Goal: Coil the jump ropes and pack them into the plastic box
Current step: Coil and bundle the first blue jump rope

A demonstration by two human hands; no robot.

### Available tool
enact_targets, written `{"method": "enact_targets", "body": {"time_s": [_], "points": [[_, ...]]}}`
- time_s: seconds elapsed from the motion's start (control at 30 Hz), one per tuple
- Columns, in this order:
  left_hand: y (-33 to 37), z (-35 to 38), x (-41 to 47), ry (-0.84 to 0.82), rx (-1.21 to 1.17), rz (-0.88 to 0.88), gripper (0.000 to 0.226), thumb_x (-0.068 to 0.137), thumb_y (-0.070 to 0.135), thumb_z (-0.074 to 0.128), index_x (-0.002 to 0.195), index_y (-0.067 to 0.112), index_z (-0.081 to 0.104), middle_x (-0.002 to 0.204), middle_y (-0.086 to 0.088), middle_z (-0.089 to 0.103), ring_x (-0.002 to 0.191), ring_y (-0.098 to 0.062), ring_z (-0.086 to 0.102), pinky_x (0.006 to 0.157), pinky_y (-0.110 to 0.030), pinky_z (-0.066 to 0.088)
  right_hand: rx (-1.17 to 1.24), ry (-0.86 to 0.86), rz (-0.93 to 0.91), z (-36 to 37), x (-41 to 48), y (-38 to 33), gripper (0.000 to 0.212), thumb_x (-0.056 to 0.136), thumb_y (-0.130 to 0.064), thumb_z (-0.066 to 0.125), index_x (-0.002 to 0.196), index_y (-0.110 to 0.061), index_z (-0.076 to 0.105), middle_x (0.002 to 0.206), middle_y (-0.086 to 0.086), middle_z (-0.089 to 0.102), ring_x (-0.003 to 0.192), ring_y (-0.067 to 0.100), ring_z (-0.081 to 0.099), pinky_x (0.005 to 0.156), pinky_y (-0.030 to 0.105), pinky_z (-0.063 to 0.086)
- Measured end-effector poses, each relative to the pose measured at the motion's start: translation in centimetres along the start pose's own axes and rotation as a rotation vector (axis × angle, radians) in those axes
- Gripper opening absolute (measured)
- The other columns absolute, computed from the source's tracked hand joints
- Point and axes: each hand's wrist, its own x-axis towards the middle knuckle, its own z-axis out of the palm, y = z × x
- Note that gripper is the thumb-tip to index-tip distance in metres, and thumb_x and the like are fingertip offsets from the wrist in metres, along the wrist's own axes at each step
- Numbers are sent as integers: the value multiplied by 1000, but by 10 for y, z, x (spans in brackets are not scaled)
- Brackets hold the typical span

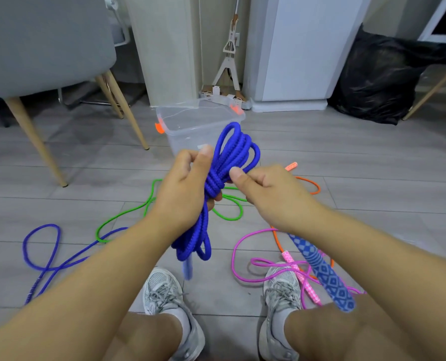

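Note:
A blue jump rope (224,162) is bundled into a coil with wraps round its middle, held in the air in front of me. My left hand (188,183) grips the coil at the wraps. My right hand (266,188) pinches the rope just right of the wraps. A blue patterned handle (326,277) hangs below my right forearm; a second blue handle (188,269) dangles under the coil. The clear plastic box (190,123) with orange latches stands open on the floor just beyond the coil.
Loose ropes lie on the grey floor: green (128,212), purple (50,256), pink (245,259) and orange (313,186). My two shoes are at the bottom. A grey chair (44,48) stands far left, a black bag (378,76) far right, a mop against the wall.

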Motion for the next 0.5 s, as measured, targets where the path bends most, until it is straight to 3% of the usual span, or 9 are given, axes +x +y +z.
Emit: {"method": "enact_targets", "body": {"time_s": [0.17,0.23,0.4,0.5], "points": [[-12,2,0,-63,91,15,68,73,78,19,85,18,47,60,-5,56,41,-10,44,46,-23,37,-149,60,57,1,1,-7,54,95,-46,38,52,-15,28,47,-1,29,48,15,28,50,32,24],[-17,-1,2,-109,170,36,69,69,83,18,84,22,48,61,-1,57,45,-9,45,51,-27,38,-217,41,90,-1,4,-9,57,96,-47,37,51,-14,28,48,1,30,48,17,30,49,32,24],[-16,-5,3,-245,54,-108,44,76,61,40,89,20,45,67,-8,55,45,-14,43,45,-24,39,-150,39,102,0,5,-1,58,93,-49,43,49,-15,27,38,-3,30,41,12,30,42,24,19],[-14,-8,5,-320,-10,-141,31,73,36,52,97,18,44,68,-8,54,48,-18,46,48,-28,41,24,51,118,2,5,1,52,91,-46,49,49,-17,38,36,-7,30,38,8,30,40,18,24]]}}
